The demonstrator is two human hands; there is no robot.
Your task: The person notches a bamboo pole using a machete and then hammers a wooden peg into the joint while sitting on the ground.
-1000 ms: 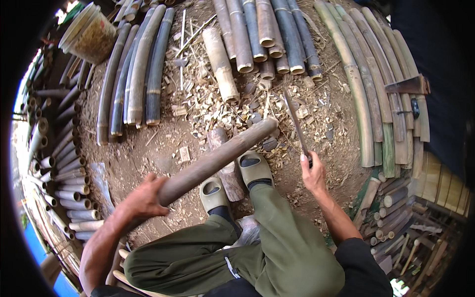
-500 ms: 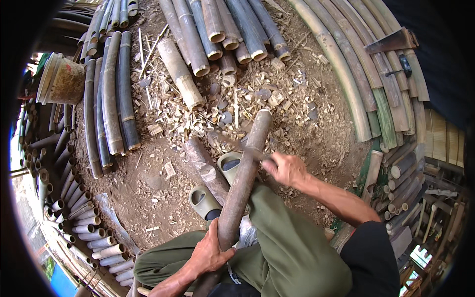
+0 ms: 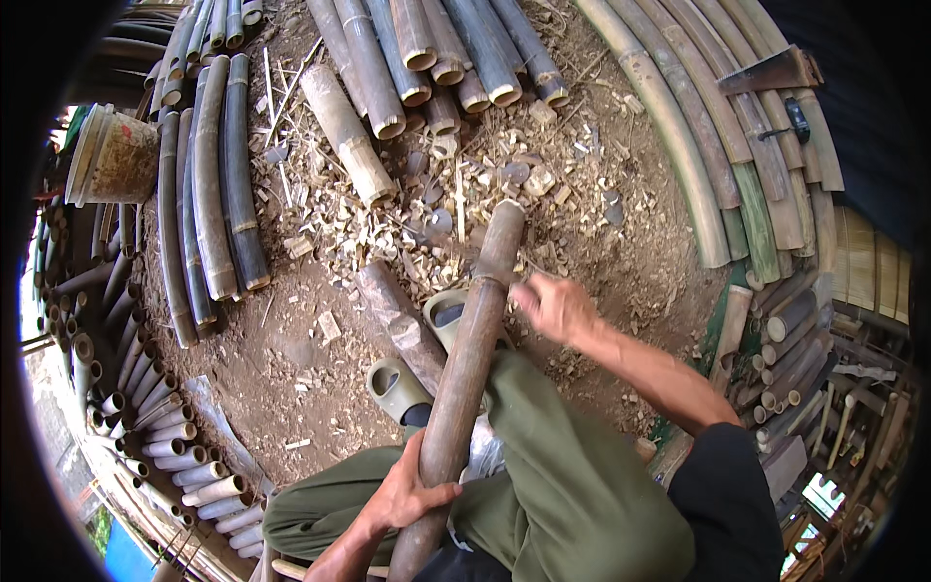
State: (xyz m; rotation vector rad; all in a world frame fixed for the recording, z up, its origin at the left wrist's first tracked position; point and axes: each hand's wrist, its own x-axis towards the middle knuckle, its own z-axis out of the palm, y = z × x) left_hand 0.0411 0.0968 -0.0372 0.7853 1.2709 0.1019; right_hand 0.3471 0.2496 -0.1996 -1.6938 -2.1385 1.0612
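A brown bamboo pole (image 3: 469, 359) slants up and away from my lap, its far end over the wood chips. My left hand (image 3: 412, 492) is wrapped round its lower part. Just right of the pole's upper part, near a node ring, my right hand (image 3: 558, 310) is closed in a fist on a knife, whose blade is hard to see now but showed half a second ago. Under the pole, a notched wooden block (image 3: 400, 328) lies on the ground between my sandals (image 3: 398, 390).
Bamboo chips (image 3: 388, 233) litter the dirt ahead. Cut dark poles (image 3: 208, 194) lie at left, more poles (image 3: 432, 48) at the far middle. A saw (image 3: 771, 73) rests on long poles at right. A dirty bucket (image 3: 121, 155) stands far left; stacked bamboo (image 3: 208, 490) lines the near left.
My right hand has lifted slightly, and the blade that lay across the pole no longer shows there. The pole's far end has shifted a little left and up in view. My left hand keeps its hold.
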